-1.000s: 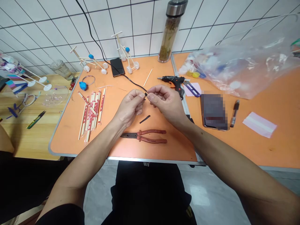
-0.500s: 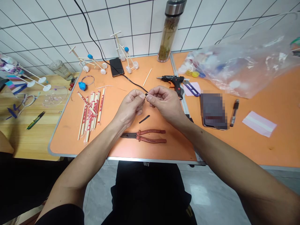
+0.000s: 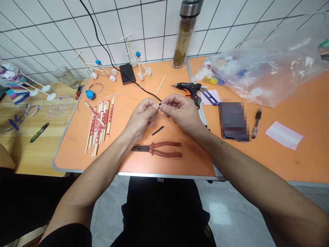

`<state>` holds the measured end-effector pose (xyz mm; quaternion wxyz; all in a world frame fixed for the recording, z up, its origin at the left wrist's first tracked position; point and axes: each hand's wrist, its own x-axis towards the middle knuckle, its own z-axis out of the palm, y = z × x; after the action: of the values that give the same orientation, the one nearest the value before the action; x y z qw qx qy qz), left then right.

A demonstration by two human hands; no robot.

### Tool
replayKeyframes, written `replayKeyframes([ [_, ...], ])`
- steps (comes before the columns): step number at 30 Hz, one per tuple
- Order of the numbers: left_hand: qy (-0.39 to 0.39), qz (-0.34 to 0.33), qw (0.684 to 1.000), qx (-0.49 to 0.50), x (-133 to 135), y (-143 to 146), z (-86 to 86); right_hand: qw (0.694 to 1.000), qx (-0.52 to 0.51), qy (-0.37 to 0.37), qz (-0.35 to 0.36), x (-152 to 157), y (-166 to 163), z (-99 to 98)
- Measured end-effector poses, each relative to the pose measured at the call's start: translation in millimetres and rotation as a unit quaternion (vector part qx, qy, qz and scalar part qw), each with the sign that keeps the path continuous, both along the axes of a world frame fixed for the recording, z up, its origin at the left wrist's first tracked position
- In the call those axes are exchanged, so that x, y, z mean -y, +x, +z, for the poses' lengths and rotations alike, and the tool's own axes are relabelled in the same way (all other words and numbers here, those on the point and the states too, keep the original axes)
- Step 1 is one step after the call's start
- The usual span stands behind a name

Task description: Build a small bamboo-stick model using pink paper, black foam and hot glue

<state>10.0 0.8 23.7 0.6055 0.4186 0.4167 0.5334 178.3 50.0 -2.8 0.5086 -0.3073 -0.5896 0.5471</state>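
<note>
Over the middle of the orange table, my left hand (image 3: 144,115) and my right hand (image 3: 179,111) meet fingertip to fingertip. Both are closed in a pinch on a small black piece (image 3: 159,104), mostly hidden by the fingers; its kind cannot be made out. A black cable (image 3: 146,90) passes just behind the fingertips. Below the hands lies a short black strip (image 3: 158,130). Nearer the front edge, pliers with red handles (image 3: 164,149) rest on the table. A black glue gun (image 3: 189,90) lies just beyond my right hand.
Wrapped chopsticks (image 3: 99,127) lie at left, below two stick models with white wheels (image 3: 99,67). A phone (image 3: 128,73) and a tall tea bottle (image 3: 183,41) are at the back. Rightward are purple snips (image 3: 210,96), another phone (image 3: 232,120), a marker (image 3: 257,123) and a plastic bag (image 3: 269,75).
Both hands keep their pinch in almost the same place, and slightly less of the black piece shows between the fingertips. The whole view has shifted very slightly.
</note>
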Motion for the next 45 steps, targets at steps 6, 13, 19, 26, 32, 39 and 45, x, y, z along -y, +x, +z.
replayKeyframes([
  [6, 0.042, 0.021, 0.998, -0.038, 0, 0, -3.1, 1.0, -0.002, -0.006, -0.007, 1, -1, 3.6],
  [13, 0.053, 0.046, 0.995, -0.071, 3, 1, 0.9, 1.0, 0.0, 0.011, -0.013, 3, 1, 7.8],
  [19, 0.083, 0.048, 0.99, -0.105, 2, -3, -1.4, 0.999, 0.01, 0.019, -0.032, 5, 2, 11.2],
  [26, 0.102, 0.049, 0.986, -0.119, 2, -4, -3.4, 0.999, 0.016, 0.023, -0.04, 6, 2, 10.3],
  [32, 0.113, 0.046, 0.984, -0.127, 1, -4, -5.1, 0.998, 0.019, 0.019, -0.049, 6, 3, 8.7],
  [39, 0.127, 0.049, 0.977, -0.161, 2, -6, -3.9, 0.999, 0.014, 0.008, -0.041, 6, 4, 11.0],
  [45, 0.112, 0.044, 0.981, -0.155, 4, -4, -1.1, 0.999, 0.02, 0.004, -0.041, 7, 5, 13.3],
])
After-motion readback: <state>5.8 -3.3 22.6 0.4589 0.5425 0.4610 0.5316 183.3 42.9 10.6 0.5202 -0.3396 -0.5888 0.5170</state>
